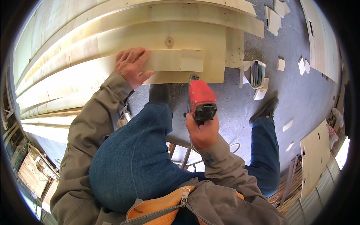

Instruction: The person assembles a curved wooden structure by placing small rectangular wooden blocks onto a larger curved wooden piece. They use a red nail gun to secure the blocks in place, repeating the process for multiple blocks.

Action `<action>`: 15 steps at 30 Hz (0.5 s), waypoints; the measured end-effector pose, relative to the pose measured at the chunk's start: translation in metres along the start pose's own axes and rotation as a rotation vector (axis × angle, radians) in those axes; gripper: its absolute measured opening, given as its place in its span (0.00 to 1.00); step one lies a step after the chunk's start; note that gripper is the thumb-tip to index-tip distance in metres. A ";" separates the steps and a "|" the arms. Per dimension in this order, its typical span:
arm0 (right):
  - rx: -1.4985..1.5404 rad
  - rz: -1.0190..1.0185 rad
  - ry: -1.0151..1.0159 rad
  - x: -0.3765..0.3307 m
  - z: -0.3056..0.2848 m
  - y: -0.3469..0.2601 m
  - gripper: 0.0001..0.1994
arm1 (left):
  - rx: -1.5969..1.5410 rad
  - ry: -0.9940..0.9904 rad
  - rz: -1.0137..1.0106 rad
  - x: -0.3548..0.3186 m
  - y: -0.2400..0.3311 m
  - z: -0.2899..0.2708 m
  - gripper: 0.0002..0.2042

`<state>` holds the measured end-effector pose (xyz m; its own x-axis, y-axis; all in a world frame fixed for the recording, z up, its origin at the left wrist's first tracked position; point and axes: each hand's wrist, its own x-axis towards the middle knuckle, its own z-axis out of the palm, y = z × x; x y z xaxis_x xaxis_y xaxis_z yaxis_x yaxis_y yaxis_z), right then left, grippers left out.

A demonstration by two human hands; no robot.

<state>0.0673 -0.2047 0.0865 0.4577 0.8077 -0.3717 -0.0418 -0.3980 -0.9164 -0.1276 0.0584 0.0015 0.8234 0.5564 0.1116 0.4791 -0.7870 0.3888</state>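
Observation:
My left hand (132, 66) lies flat with fingers apart on a narrow light wood strip (165, 60), the thumb near the strip's lower edge. A short wood block (192, 60) sits at the strip's right end. Both rest on a wider wood board (213, 45) with a knot. My right hand (204, 132) is wrapped round the handle of a red and black nail gun (202, 93). The gun's nose is at the board's near edge, just below the short block; whether it touches cannot be made out. A light hose runs beside my right wrist.
Long boards (180, 13) are stacked beyond and to the left. On the grey floor (270, 48) lie several wood offcuts (273, 20) and an open box (256, 74) of dark strips. A large wood panel (314, 159) stands at the right. My legs straddle the space below the boards.

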 end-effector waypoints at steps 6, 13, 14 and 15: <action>-0.146 -0.129 0.014 0.023 0.023 0.004 0.22 | -0.019 0.082 0.009 0.000 -0.001 0.007 0.35; -0.080 -0.046 -0.036 0.048 0.035 -0.009 0.34 | -0.026 0.128 -0.002 0.001 0.004 0.007 0.35; -0.045 -0.049 -0.036 0.050 0.039 -0.007 0.34 | -0.028 0.126 -0.004 0.001 0.003 0.007 0.35; -0.009 -0.052 -0.036 0.053 0.042 -0.006 0.34 | -0.024 0.128 -0.004 0.001 0.003 0.007 0.35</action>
<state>0.0547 -0.1416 0.0659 0.4267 0.8426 -0.3286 -0.0110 -0.3585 -0.9335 -0.1236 0.0546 -0.0037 0.7751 0.5901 0.2257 0.4734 -0.7790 0.4110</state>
